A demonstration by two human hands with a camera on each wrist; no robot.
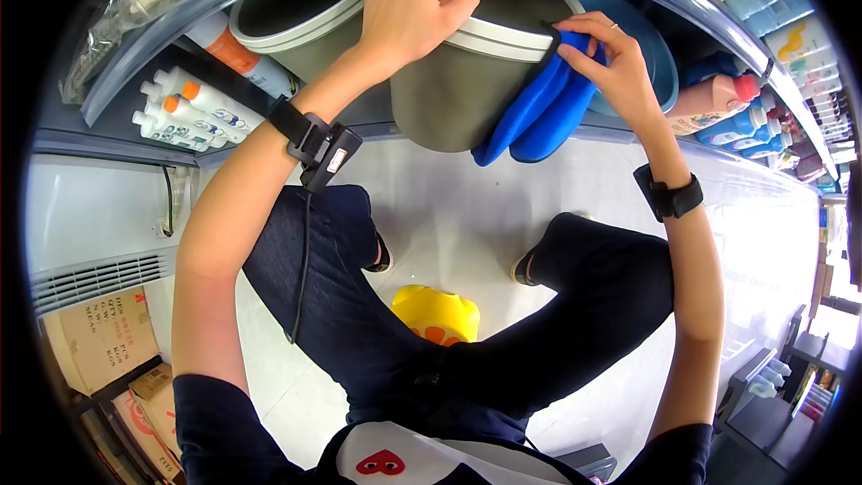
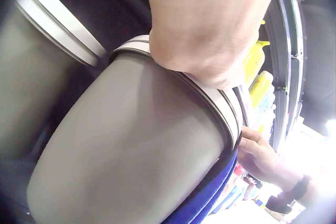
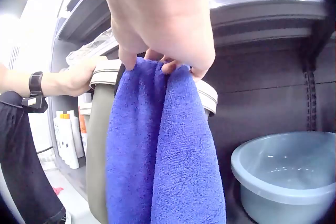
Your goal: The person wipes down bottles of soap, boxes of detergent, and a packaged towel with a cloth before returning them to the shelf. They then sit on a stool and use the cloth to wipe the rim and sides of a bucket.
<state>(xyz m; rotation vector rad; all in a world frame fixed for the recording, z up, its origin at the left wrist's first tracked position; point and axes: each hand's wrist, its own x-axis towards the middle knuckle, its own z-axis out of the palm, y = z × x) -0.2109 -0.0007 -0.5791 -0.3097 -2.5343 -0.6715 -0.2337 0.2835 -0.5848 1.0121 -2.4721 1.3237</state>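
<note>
A grey-green bucket (image 1: 440, 94) with a white double rim stands on a shelf, its wall also large in the left wrist view (image 2: 126, 145). My left hand (image 1: 415, 13) grips the bucket's near rim, fingers curled over it. A blue cloth (image 1: 548, 112) hangs down the bucket's right side; in the right wrist view the fluffy cloth (image 3: 178, 150) falls in two folds. My right hand (image 1: 611, 63) pinches the cloth's top at the rim with thumb and fingers (image 3: 163, 58). The bucket's inside is mostly dark.
Another white-rimmed bucket (image 1: 301, 36) stands to the left, beside white bottles (image 1: 202, 112). A blue-grey basin (image 3: 283, 176) sits to the right, with a pink bottle (image 1: 714, 99) past it. The shelf edge above (image 1: 700, 4) curves over the buckets. A yellow object (image 1: 435, 313) lies on the floor between the legs.
</note>
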